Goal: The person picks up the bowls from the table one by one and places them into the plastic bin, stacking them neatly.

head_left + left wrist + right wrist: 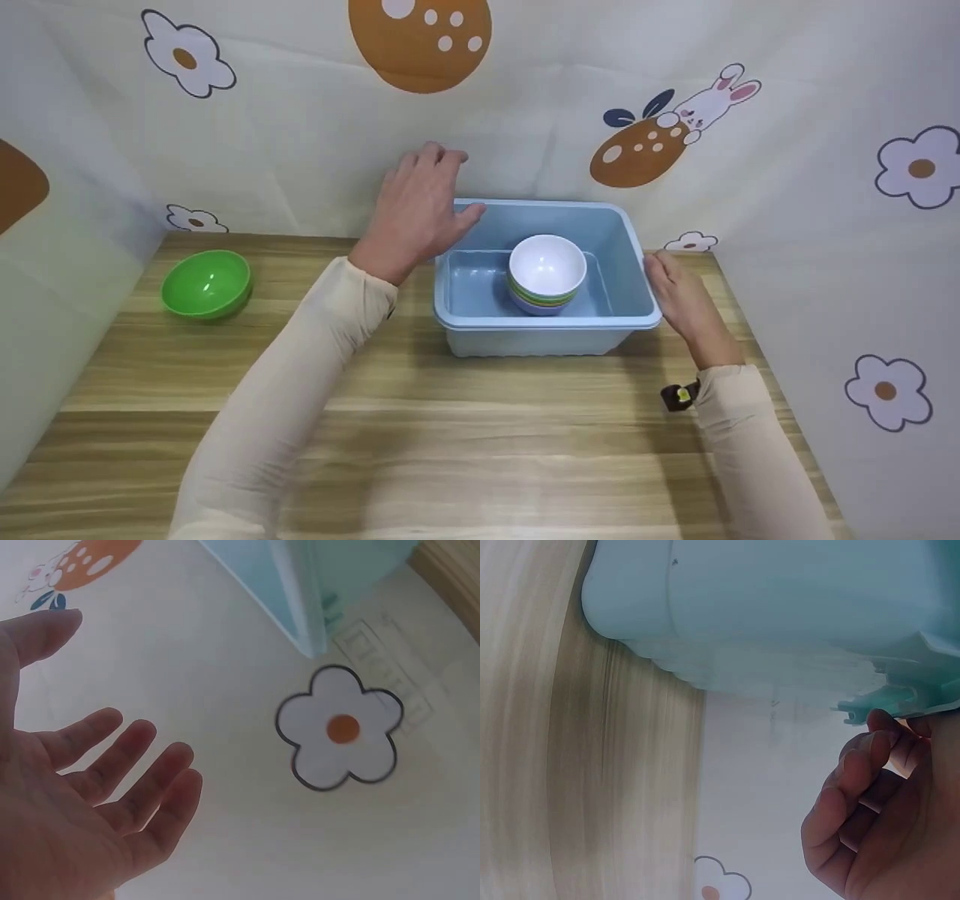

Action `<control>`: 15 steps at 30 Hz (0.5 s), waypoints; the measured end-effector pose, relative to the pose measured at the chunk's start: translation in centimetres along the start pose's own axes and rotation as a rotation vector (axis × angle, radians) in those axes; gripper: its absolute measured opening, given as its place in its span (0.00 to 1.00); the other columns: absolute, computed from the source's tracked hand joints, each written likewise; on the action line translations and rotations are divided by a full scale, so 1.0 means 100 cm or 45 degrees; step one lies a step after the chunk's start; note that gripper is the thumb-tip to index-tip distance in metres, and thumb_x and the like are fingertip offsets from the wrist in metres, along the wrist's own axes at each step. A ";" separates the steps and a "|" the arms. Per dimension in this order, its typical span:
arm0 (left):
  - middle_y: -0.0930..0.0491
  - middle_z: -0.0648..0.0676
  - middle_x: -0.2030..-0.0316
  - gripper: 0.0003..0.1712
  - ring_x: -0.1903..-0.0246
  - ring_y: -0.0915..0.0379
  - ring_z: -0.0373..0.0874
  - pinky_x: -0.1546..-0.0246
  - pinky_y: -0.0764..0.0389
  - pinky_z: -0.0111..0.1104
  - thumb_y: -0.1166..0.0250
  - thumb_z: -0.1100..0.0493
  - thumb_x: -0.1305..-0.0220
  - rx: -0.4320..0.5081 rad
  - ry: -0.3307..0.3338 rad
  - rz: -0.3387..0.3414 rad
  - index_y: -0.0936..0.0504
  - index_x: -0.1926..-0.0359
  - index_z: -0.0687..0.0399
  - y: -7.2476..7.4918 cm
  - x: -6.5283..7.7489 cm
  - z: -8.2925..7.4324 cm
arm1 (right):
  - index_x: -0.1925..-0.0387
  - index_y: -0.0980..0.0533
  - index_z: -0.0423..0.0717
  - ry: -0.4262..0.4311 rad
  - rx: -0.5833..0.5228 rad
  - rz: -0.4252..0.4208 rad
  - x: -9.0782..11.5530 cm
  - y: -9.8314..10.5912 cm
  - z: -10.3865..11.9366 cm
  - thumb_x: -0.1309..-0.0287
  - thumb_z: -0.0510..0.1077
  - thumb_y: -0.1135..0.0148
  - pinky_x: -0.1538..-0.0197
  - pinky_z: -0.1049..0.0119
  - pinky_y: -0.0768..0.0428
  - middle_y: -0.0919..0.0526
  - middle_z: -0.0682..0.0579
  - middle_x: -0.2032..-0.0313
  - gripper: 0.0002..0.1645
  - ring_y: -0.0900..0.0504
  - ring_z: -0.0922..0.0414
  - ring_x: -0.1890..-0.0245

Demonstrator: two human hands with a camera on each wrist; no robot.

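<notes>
A light blue plastic bin [525, 341] stands at the back of the wooden table. Inside it sits a stack of small bowls, with a white bowl [547, 264] on top and green, yellow and purple edges below. My right hand [679, 296] holds the bin's right rim; in the right wrist view its curled fingers [840, 787] meet the underside of that rim. Above the bin's back left corner hovers my left hand [420, 202], its fingers loosely spread and holding nothing. The left wrist view shows the open palm [67, 817] apart from the bin's corner [307, 630].
A green bowl [206, 285] sits by itself at the table's back left. Behind and beside the wooden table [480, 450] hangs a pale cloth [300, 127] printed with flowers and a rabbit. The bin stands close to the back cloth.
</notes>
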State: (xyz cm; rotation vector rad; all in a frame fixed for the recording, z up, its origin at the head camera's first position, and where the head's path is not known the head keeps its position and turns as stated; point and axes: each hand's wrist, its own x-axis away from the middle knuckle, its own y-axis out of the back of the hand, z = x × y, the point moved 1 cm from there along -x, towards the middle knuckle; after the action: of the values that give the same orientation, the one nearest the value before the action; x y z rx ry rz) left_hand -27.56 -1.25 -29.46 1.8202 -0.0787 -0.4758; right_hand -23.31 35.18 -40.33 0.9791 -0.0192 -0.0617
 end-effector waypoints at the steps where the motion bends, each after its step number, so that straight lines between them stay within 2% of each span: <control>1: 0.32 0.57 0.39 0.38 0.42 0.35 0.53 0.40 0.28 0.47 0.41 0.37 0.41 -0.002 0.007 -0.008 0.34 0.34 0.48 0.001 0.001 0.003 | 0.54 0.34 0.45 -0.010 -0.004 0.009 0.000 0.000 0.000 0.29 0.64 0.74 0.54 0.53 0.31 0.25 0.41 0.59 0.31 0.28 0.44 0.56; 10: 0.33 0.58 0.39 0.41 0.43 0.37 0.56 0.45 0.27 0.51 0.44 0.33 0.41 0.000 0.126 -0.023 0.35 0.34 0.50 0.009 0.007 0.034 | 0.53 0.33 0.46 -0.006 -0.023 0.000 0.000 0.002 0.001 0.30 0.65 0.74 0.52 0.52 0.30 0.24 0.40 0.58 0.32 0.27 0.44 0.55; 15: 0.33 0.58 0.39 0.41 0.43 0.37 0.57 0.46 0.28 0.52 0.45 0.32 0.41 0.012 0.159 -0.044 0.34 0.34 0.51 0.012 0.015 0.049 | 0.54 0.32 0.45 -0.009 -0.039 -0.001 0.000 0.000 0.001 0.29 0.64 0.73 0.54 0.54 0.30 0.24 0.41 0.59 0.31 0.27 0.45 0.56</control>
State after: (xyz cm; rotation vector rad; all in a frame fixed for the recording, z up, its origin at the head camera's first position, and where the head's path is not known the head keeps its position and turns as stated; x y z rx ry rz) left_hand -27.79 -6.51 -29.90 1.8589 0.0363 -0.3854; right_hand -23.33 35.08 -40.32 0.9485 -0.0241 -0.0660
